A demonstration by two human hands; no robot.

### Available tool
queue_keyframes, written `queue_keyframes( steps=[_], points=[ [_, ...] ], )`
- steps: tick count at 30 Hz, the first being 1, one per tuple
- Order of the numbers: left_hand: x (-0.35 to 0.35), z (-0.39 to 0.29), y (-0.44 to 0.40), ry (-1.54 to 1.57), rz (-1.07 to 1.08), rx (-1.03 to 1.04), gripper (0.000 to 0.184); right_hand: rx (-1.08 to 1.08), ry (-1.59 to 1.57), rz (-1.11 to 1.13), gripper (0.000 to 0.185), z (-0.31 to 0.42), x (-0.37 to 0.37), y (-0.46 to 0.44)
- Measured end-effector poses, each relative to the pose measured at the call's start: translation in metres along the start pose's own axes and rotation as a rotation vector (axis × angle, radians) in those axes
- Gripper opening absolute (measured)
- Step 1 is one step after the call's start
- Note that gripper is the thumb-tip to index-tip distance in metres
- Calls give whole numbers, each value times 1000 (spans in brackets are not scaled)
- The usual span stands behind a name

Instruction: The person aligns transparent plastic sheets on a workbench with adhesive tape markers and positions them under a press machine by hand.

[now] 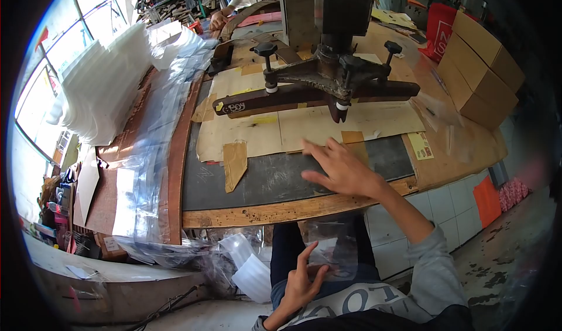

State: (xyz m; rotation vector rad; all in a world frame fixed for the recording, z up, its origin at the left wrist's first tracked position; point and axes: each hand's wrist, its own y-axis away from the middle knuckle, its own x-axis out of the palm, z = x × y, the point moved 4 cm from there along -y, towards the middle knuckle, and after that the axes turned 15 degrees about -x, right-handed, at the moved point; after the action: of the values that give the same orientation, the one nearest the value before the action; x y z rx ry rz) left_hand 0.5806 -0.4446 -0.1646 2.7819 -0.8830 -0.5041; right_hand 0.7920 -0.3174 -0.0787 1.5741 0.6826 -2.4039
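My right hand (pixel 345 170) is over the front of the worktable, its fingers spread and nothing visible between them. Beneath and beyond it lie a cream board (pixel 234 140) with brown tape pieces (pixel 235 166) and a dark grey mat (pixel 263 181). Low in front of my lap, my left hand (pixel 301 281) has its index finger and thumb at the edge of a clear plastic bag (pixel 339 252); the exact grip is hard to make out. A dark metal press bar (pixel 316 96) with black knobs spans the board.
White foam sheets (pixel 105 79) stand at the left beside clear plastic sheeting (pixel 143 178). On the right are cardboard boxes (pixel 480 67) and a red bag (pixel 439 32). Another person's hand (pixel 219 20) shows at the far side. The table's wooden front edge (pixel 252 215) crosses before me.
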Motion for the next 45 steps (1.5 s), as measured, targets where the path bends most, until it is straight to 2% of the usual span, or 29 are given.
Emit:
queue_keyframes(
  steps=[1, 3, 5, 7, 8, 11, 12, 15, 16, 18, 19, 20, 22, 24, 25, 27, 30, 34, 37, 39, 40, 43, 44, 45],
  points=[
    [-2, 3, 2, 38, 42, 13, 59, -33, -107, 36, 72, 18, -7, 20],
    [-7, 6, 5, 117, 131, 40, 57, -57, -204, -61, 79, 52, -14, 65],
    [-5, 3, 7, 265, 308, 97, 56, -162, 41, 7, 77, 86, -9, 106],
    [0, -5, 8, 435, 470, 199, 56, -113, -263, 36, 76, 111, 12, 138],
    [-2, -12, 9, 350, 417, 279, 54, -77, -414, 41, 76, 121, 21, 151],
    [4, -23, 6, 110, 381, 332, 51, 135, -702, -176, 77, 131, 32, 180],
    [8, -32, 5, 12, 393, 373, 51, 191, -513, -241, 71, 132, 21, 185],
    [29, -50, 6, -131, 366, 580, 57, 275, -519, -163, 59, 125, 17, 212],
    [36, -56, 7, -123, 333, 617, 59, 315, -451, -213, 43, 125, 2, 213],
    [39, -69, 0, -173, 276, 723, 60, 395, -336, -221, 34, 107, -15, 235],
    [39, -74, 0, -198, 246, 774, 61, 542, -241, -298, 32, 97, -31, 251],
    [34, -70, -1, -243, 219, 686, 61, 685, -143, -373, 31, 89, -48, 269],
    [18, -59, -4, -206, 114, 568, 58, 863, 277, -536, 32, 79, -88, 305],
    [3, -43, -10, -209, -1, 420, 56, 899, 695, -639, 39, 83, -116, 332],
    [-3, -39, -13, -234, -63, 437, 54, 920, 764, -659, 41, 81, -120, 337],
    [-11, -36, -17, -188, -84, 277, 52, 968, 906, -700, 47, 82, -125, 345],
    [-9, -19, -27, -137, -116, 195, 45, 967, 894, -650, 48, 65, -104, 337],
    [4, -7, -43, -72, -65, 87, 32, 1094, 601, -542, 41, 22, -43, 335],
    [13, 5, -55, -43, -30, 16, 29, 1316, 327, -333, 48, -11, 10, 338],
    [16, 26, -67, -63, -44, 30, 30, 1330, 210, -135, 54, -26, 48, 339],
    [15, 38, -72, -91, 0, -89, 36, 1334, 146, -33, 58, -30, 68, 340],
    [15, 74, -78, -506, 10, -22, 49, 1178, -57, 184, 69, -20, 126, 323],
    [17, 117, -75, -617, 107, -133, 64, 1064, -186, 199, 71, -14, 149, 313],
    [21, 140, -69, -729, 173, -183, 64, 944, -310, 211, 73, -6, 172, 301]
  ],
)
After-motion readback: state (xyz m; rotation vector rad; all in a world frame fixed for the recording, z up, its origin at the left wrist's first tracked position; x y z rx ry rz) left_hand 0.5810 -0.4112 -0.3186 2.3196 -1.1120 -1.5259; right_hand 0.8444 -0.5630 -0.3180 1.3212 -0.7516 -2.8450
